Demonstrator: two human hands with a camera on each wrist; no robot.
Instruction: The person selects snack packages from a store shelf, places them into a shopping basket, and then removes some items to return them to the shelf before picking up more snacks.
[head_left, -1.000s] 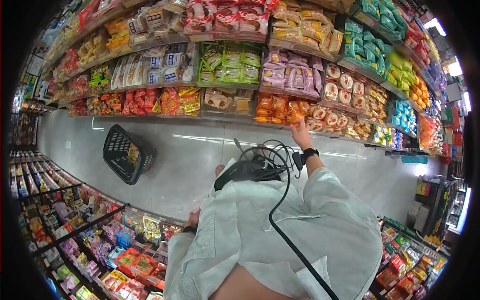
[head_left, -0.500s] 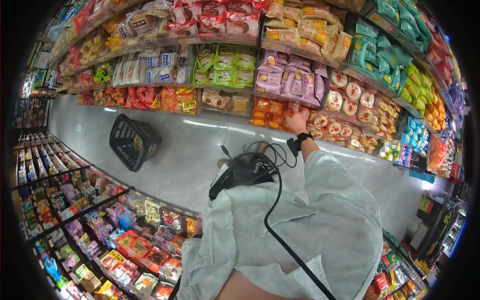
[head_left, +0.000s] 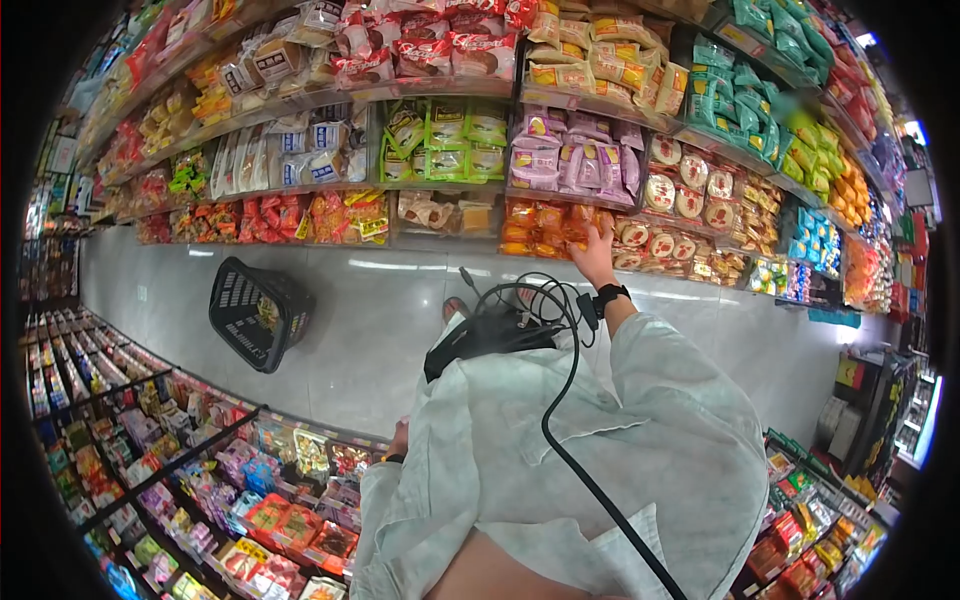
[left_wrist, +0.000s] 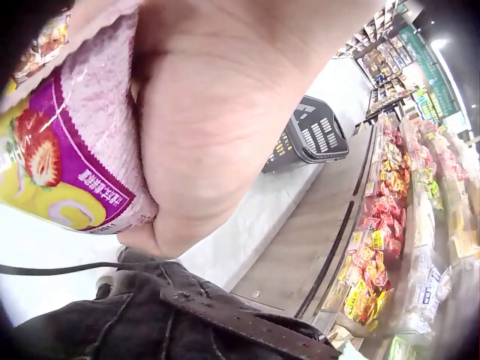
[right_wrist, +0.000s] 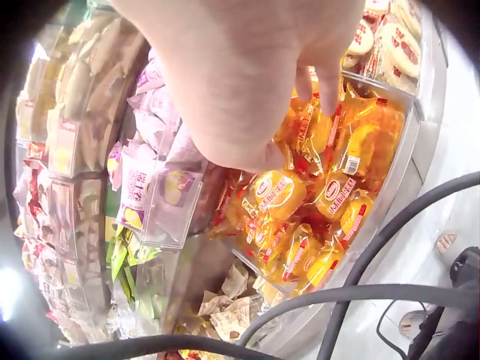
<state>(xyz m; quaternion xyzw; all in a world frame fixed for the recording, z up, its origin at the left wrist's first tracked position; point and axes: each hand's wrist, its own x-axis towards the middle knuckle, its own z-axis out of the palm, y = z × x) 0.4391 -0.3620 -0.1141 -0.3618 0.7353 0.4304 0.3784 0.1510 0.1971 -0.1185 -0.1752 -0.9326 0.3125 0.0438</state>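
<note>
My right hand (head_left: pixel 598 252) reaches into a low bin of orange-wrapped cakes (head_left: pixel 540 226). In the right wrist view its thumb and fingers (right_wrist: pixel 322 94) reach down loosely among the shiny cake packets (right_wrist: pixel 296 202), touching them; the fingertips are partly hidden. My left hand (left_wrist: pixel 217 127) hangs low by the shelf behind me and grips a snack packet (left_wrist: pixel 82 150), pink, purple and yellow with a strawberry picture. The packet lies against the palm, most of the fingers out of sight.
A black shopping basket (head_left: pixel 258 315) with a few packets stands on the grey floor (head_left: pixel 380 300) to the left. Cakes in round-printed wrappers (head_left: pixel 660 243) and purple packets (head_left: pixel 600 168) adjoin the orange bin. A black cable (head_left: pixel 570 390) crosses my front; stocked shelves (head_left: pixel 290 490) stand behind.
The right hand, earlier holding up an orange packet, now reaches lower among the packets. The head view has shifted slightly; the left hand stays near the rear shelf.
</note>
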